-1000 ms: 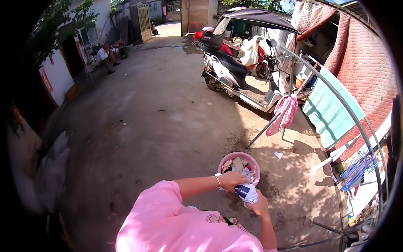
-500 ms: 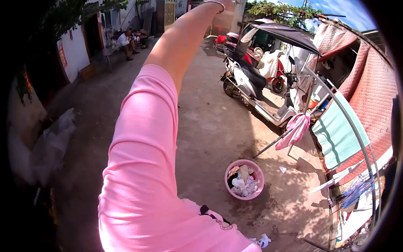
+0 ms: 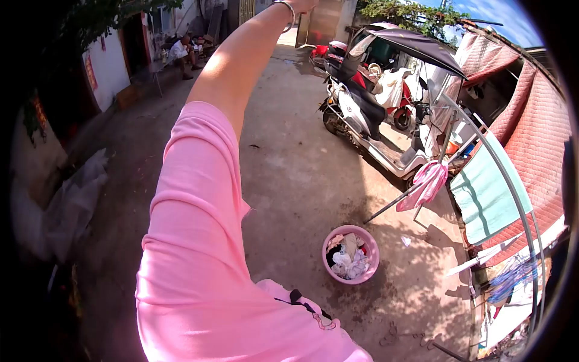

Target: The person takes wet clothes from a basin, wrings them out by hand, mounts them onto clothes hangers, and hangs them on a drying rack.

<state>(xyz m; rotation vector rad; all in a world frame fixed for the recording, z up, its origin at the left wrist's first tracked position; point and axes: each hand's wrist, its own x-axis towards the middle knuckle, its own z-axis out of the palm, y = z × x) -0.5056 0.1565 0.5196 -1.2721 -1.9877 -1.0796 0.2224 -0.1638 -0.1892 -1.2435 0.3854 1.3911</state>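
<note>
My left arm, in a pink sleeve with a bracelet at the wrist, reaches up to the top edge of the view. Only part of my left hand [image 3: 304,5] shows there; its fingers are cut off by the frame, so what it holds is hidden. My right hand is out of view. On the ground below stands a pink basin [image 3: 374,256] with a heap of clothes [image 3: 342,259] in it, white, beige and black. Neither hand touches the basin.
A scooter [image 3: 362,114] with a dark canopy is parked ahead. At the right, a curved metal rack [image 3: 505,161] bears a turquoise cloth [image 3: 490,196]; a pink cloth [image 3: 429,184] hangs at its leg. Another person [image 3: 180,51] sits at the far left.
My left hand has left the basin area and risen to the top edge. My right hand and the white and navy cloth held between both hands have gone out of view.
</note>
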